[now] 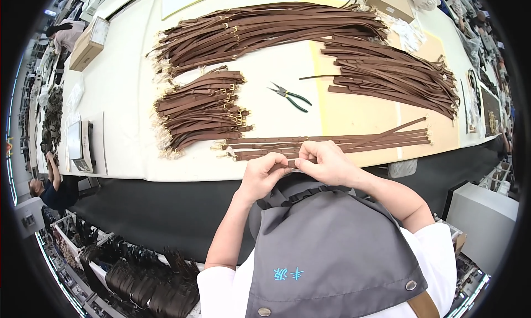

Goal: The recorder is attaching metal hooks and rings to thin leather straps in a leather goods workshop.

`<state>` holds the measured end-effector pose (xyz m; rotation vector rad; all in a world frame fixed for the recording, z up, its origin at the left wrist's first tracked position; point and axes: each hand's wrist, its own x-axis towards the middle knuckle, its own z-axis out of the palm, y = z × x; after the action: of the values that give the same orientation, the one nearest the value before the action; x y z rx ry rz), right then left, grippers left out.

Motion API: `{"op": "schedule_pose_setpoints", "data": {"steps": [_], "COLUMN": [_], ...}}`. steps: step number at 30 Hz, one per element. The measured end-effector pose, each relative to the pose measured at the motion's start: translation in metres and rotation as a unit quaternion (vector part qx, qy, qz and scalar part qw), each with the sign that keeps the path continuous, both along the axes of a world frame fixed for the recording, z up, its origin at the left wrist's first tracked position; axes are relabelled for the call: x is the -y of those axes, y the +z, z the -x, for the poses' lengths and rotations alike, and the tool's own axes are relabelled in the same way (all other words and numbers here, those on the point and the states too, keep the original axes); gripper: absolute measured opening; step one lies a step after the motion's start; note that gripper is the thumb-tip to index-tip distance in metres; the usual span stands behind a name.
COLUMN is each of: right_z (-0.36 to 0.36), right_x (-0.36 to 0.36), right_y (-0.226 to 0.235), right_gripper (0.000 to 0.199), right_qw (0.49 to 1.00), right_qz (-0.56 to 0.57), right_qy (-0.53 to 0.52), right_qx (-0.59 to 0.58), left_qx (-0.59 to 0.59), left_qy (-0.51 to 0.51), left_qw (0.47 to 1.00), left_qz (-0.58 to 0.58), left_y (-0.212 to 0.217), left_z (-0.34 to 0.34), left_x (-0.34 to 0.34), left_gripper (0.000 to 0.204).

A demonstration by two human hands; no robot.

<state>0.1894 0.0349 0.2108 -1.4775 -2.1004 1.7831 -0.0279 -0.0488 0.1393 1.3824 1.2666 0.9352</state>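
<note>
At the table's near edge, in front of my grey apron, my left hand (263, 176) and my right hand (327, 162) are close together, both closed. Each pinches a brown leather strap (292, 163), of which only a short piece shows between the fingers; the rest is hidden. Just beyond them several long brown straps (365, 144) with gold-coloured metal fittings lie side by side across the table. Farther off, pliers with dark green handles (297, 101) rest on the white surface, jaws toward the left, touched by neither hand.
Bundles of brown straps lie at the far side (276, 27), on the left (202, 110) and on the right (395, 74). Cardboard boxes (90, 43) and a scale-like device (81, 145) stand on the table. Another person (58, 192) is at the far left.
</note>
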Motion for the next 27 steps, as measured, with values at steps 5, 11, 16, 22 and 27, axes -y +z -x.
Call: {"op": "schedule_pose_setpoints", "data": {"steps": [5,11,16,22,27], "right_z": [-0.004,-0.008,-0.007,-0.003,-0.011], "right_x": [0.003,0.004,0.006,0.007,0.014], "right_y": [-0.010,-0.032,-0.038,-0.034,-0.036], "right_gripper": [0.036,0.037,0.038,0.039,0.043], "right_qw": [0.999,0.997,0.996,0.992,0.996], "right_qz": [0.002,0.018,0.018,0.113,0.050], "right_qy": [-0.037,0.072,0.081,0.047,0.018], "right_qx": [0.011,-0.036,-0.042,-0.042,-0.070], "left_qx": [0.018,-0.091,-0.120,0.044,0.133], "left_qy": [-0.020,-0.087,-0.076,0.012,0.047], "left_qw": [0.999,0.992,0.987,0.999,0.988], "left_qz": [0.047,0.002,-0.072,-0.024,0.066], "left_y": [0.008,0.012,0.009,-0.019,-0.014], "left_z": [-0.001,0.007,0.003,-0.011,-0.011], "left_x": [0.004,0.002,0.006,0.024,0.029], "left_gripper": [0.027,0.029,0.028,0.026,0.025]}}
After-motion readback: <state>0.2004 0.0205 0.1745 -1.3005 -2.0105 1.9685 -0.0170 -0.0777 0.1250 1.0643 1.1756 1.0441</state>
